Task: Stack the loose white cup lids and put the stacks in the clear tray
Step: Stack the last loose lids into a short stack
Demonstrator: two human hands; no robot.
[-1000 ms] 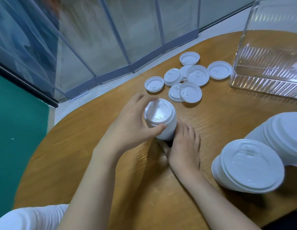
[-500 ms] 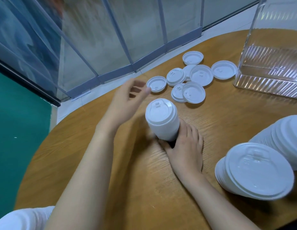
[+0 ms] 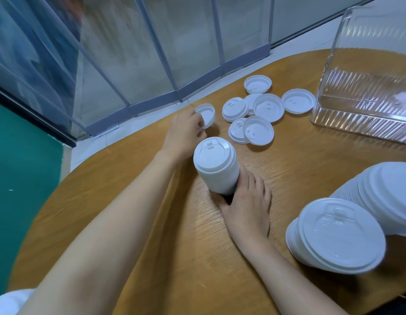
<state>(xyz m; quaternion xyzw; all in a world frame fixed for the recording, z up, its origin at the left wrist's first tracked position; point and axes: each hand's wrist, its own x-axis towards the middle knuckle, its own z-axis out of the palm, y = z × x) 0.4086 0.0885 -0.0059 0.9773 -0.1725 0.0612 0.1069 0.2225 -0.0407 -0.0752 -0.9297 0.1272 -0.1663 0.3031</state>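
Wood surface: a round wooden table carries everything; behind its far edge run grey-framed glass panels, with a green floor at the left.
Loose lids: a cluster of white cup lids lies on the table's far side, some overlapping, some rim up and some top up; one lid lies just beside the tray's near corner.
In the way: the loose cluster lies between the upright stack and the clear tray; the upright stack stands just in front of the left wrist.
Clear tray: a ribbed transparent tray stands at the far right of the table; no lid stack shows inside it, though glare blurs part of its wall.
Finished stacks: two long stacks of lids lie on their sides at the right edge, the nearer one facing the camera, the other behind it and partly cut off.
Upright stack: a tall stack of lids stands on the table in the middle.
Right hand: the right hand lies on the table with fingers curled round the foot of the upright stack, thumb on the near side.
Left hand: the left hand reaches across the table and its fingertips pinch the rim of a single lid, which sits tilted at the far left of the cluster.
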